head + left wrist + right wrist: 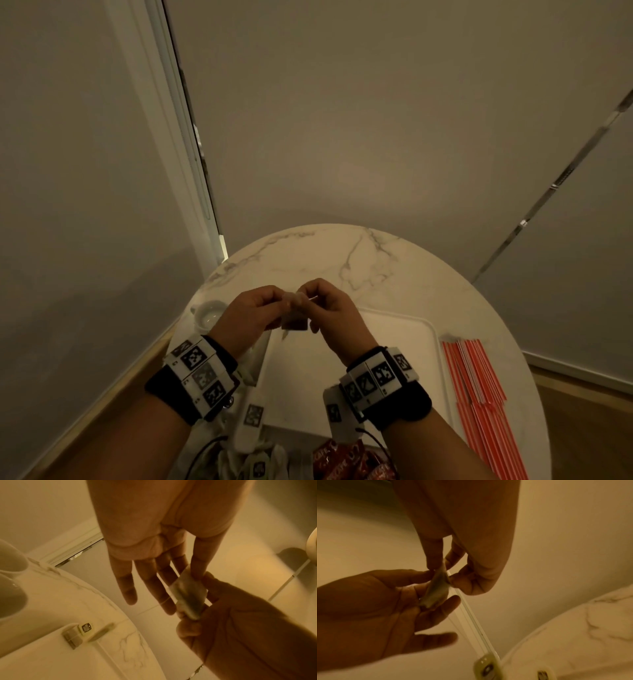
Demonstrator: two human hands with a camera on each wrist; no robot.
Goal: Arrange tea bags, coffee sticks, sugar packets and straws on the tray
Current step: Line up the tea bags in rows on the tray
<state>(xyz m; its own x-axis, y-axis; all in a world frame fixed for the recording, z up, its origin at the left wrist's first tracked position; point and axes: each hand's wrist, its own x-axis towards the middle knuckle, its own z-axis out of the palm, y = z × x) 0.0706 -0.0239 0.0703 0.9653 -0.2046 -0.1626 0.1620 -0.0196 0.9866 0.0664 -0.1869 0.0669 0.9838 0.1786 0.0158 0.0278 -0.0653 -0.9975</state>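
White tray (pixel 404 329) sits below my hands; left hand (pixel 251 310) & right hand (pixel 334 315) both pinch one tea bag (pixel 294 313) above it, straws (pixel 479 387) right of tray.

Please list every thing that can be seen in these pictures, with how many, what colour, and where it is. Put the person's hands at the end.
Round white marble table: one, grey-veined, below the hands.
Flat white rectangular tray: one, on the table under the hands.
Small pale paper tea bag: one, held up between both hands above the tray.
Red-and-white striped straws: a bundle, count unclear, on the table right of the tray.
White ceramic cup: one, on the table left of the tray.
Red packets: several, at the near edge, partly hidden.
Tagged tea bags: a few, near edge, left of the red packets.
Left hand: pinches the tea bag.
Right hand: pinches the tea bag.
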